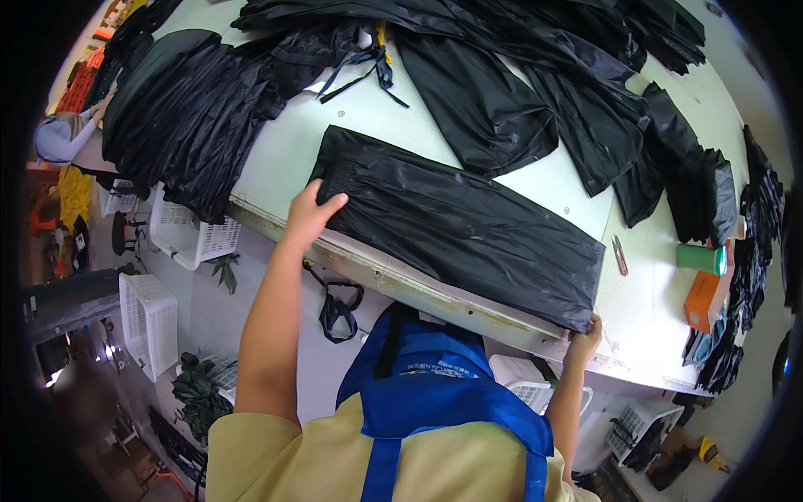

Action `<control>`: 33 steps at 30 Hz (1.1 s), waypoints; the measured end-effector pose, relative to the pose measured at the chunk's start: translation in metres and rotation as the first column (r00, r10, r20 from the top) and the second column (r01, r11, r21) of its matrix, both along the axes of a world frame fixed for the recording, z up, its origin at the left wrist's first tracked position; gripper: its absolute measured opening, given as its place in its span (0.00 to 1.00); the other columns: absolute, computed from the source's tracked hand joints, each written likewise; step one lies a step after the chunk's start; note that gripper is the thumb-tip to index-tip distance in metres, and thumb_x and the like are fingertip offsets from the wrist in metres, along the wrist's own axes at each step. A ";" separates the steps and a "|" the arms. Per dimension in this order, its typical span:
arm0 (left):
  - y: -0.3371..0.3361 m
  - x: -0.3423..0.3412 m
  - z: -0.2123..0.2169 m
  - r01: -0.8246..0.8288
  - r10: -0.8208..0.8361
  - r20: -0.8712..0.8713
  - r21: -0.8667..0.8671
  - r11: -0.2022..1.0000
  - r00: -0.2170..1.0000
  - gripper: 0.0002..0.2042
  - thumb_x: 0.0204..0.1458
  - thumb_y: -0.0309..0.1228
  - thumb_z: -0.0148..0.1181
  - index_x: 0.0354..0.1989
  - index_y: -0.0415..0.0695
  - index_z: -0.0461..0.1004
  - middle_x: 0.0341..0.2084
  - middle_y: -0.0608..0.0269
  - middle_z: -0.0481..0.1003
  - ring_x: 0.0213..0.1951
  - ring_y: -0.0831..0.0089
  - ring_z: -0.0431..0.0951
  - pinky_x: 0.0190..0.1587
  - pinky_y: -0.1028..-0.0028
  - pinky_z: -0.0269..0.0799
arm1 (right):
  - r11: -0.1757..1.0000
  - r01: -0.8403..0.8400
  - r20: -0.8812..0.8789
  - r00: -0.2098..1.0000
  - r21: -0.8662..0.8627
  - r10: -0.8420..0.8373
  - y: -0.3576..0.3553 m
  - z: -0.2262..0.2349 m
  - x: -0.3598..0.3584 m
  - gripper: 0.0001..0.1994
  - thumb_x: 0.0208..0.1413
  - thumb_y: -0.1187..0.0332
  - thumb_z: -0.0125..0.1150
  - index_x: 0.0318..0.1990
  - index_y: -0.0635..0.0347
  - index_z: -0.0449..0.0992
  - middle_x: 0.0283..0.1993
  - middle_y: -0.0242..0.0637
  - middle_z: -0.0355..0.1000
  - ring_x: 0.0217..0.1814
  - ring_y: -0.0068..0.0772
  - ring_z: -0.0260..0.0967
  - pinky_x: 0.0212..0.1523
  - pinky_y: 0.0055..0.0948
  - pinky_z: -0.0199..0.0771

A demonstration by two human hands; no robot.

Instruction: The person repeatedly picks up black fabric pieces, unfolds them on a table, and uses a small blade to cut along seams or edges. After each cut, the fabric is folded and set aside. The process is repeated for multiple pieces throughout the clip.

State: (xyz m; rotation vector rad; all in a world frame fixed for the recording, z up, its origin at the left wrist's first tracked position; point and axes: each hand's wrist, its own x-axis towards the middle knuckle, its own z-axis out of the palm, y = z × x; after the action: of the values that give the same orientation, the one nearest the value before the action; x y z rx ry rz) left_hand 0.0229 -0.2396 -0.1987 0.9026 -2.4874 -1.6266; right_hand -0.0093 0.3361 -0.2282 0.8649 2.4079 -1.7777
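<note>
A pair of black trousers (460, 222), it seems, lies folded lengthwise along the near edge of the white table (284, 159). The cloth is thin and slightly shiny, and gathered at its left end. My left hand (311, 216) grips that gathered end, thumb on top and the other fingers mostly hidden at the edge. At the opposite end, my right hand (585, 336) pinches the near corner by the table edge. Small thread snips (620, 256) lie on the table to the right of the cloth.
Black garments are heaped at the far side (477, 100) and in a pile hanging off the left (188, 117). A green cylinder (701, 258) and an orange box (708, 294) stand at right. White plastic baskets (149, 322) stand below; another person (63, 138) is at far left.
</note>
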 end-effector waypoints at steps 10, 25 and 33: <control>0.004 0.001 0.001 -0.003 0.097 0.200 -0.423 0.906 0.975 0.28 0.51 0.50 0.61 0.55 0.44 0.67 0.41 0.43 0.77 0.45 0.47 0.77 0.47 0.60 0.71 | 0.551 -0.615 0.308 0.775 0.564 0.551 -0.024 0.074 -0.014 0.35 0.45 0.73 0.63 0.65 0.52 0.60 0.56 0.48 0.62 0.59 0.53 0.60 0.58 0.44 0.60; 0.083 -0.049 0.045 0.242 -0.507 -0.093 -0.796 0.555 0.857 0.32 0.44 0.33 0.67 0.61 0.50 0.65 0.58 0.54 0.66 0.60 0.50 0.64 0.60 0.50 0.59 | 0.081 -0.547 0.351 0.635 0.833 0.688 -0.120 0.017 -0.068 0.31 0.57 0.45 0.54 0.68 0.36 0.59 0.75 0.37 0.42 0.76 0.59 0.31 0.70 0.63 0.28; 0.183 -0.096 0.018 0.749 -0.474 0.580 -0.514 0.419 0.663 0.32 0.61 0.57 0.36 0.70 0.52 0.51 0.70 0.48 0.46 0.71 0.46 0.41 0.69 0.48 0.28 | 0.837 -0.393 0.355 0.898 0.381 0.259 -0.048 0.034 -0.082 0.33 0.52 0.62 0.65 0.63 0.65 0.60 0.48 0.50 0.67 0.47 0.39 0.66 0.48 0.35 0.68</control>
State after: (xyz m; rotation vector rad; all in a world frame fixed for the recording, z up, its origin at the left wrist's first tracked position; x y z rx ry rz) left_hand -0.0731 -0.0561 -0.1803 0.0997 -3.5464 -0.2686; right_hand -0.0908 0.2876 -0.1941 0.6181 2.5931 -0.9184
